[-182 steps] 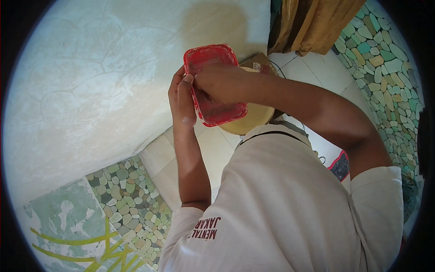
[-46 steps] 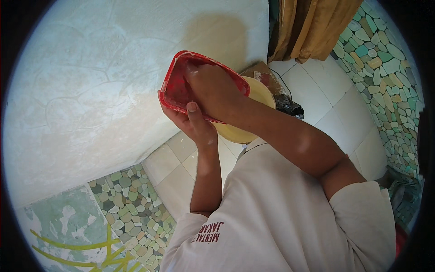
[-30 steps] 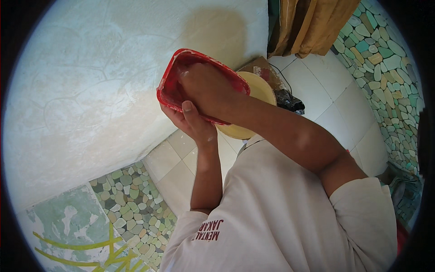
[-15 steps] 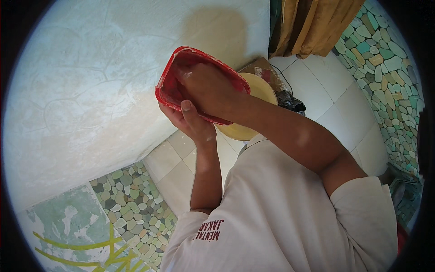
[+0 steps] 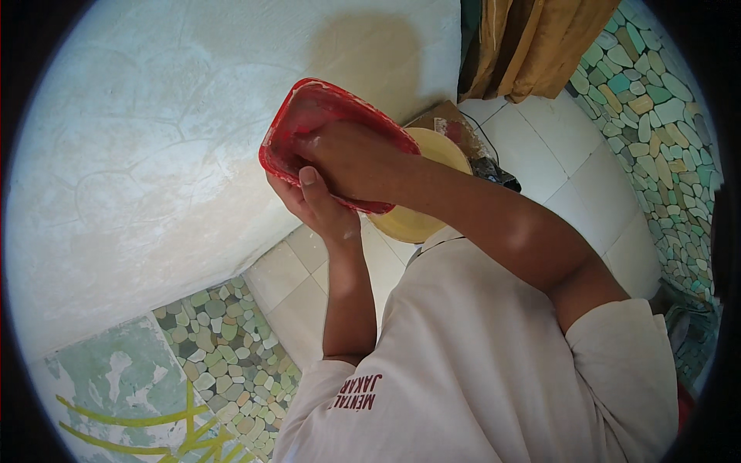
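Your left hand (image 5: 332,212) supports the red container (image 5: 328,106) at its near left side. The thumb (image 5: 308,177) lies over the near rim; the fingers are wrapped around the outer wall below, so they are grasping the container, although most of their length is hidden behind it. The container is rectangular with rounded corners, held raised in front of your body and tilted so that its open side faces the camera. Pale residue marks the rim and the inner wall.

Your right hand (image 5: 347,158) is inside the container, with the wrist passing over the right part of the near rim. The fingers of this hand point toward the left end of the cavity, just beside your left thumb. Their tips are in shadow; you cannot tell whether they are clenched, released or grasping anything. A light smear shows near the knuckles.

Below and to the right of the container is a round yellow tub (image 5: 446,152), partly covered by the container and your right forearm (image 5: 482,204). Behind the tub are a brown cardboard box (image 5: 444,116) and, to its right, a black plastic item (image 5: 494,174), both on the pale tiled floor (image 5: 532,143). To your left is a whitish wall (image 5: 154,170); a brown curtain (image 5: 517,50) hangs at the top. Green pebble mosaic (image 5: 664,154) runs along the right side.
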Tool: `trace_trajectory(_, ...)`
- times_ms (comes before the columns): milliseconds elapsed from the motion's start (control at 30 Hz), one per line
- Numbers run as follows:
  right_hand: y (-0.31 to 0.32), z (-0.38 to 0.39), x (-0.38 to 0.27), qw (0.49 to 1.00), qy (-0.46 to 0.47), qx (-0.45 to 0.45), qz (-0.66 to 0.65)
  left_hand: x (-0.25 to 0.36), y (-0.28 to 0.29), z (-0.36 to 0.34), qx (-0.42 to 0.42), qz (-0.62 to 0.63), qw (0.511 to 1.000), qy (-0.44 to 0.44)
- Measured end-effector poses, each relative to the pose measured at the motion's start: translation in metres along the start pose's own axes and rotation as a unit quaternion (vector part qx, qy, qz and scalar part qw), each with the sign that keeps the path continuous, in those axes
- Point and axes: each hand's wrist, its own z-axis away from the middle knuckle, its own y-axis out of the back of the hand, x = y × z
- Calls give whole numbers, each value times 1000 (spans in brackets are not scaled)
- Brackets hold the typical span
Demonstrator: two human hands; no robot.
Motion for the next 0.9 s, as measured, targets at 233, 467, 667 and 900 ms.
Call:
trace_trajectory(233, 5, 13, -5, 990, -83, 79, 79, -2, 0, -5, 23, 5, 1000, -18)
trace_trajectory(467, 1, 2, 1, 980, -88, 169, 62, -7, -7, -2, 16, -19, 999, -45)
trace_trajectory(667, 3, -5, -4, 994, -68, 89, 14, -2, -6, 0, 3, -9, 1000, -29)
trace_trajectory(900, 23, 5, -10, 995, -95, 31, 22, 2, -11, 4, -1, -26, 999, 26)
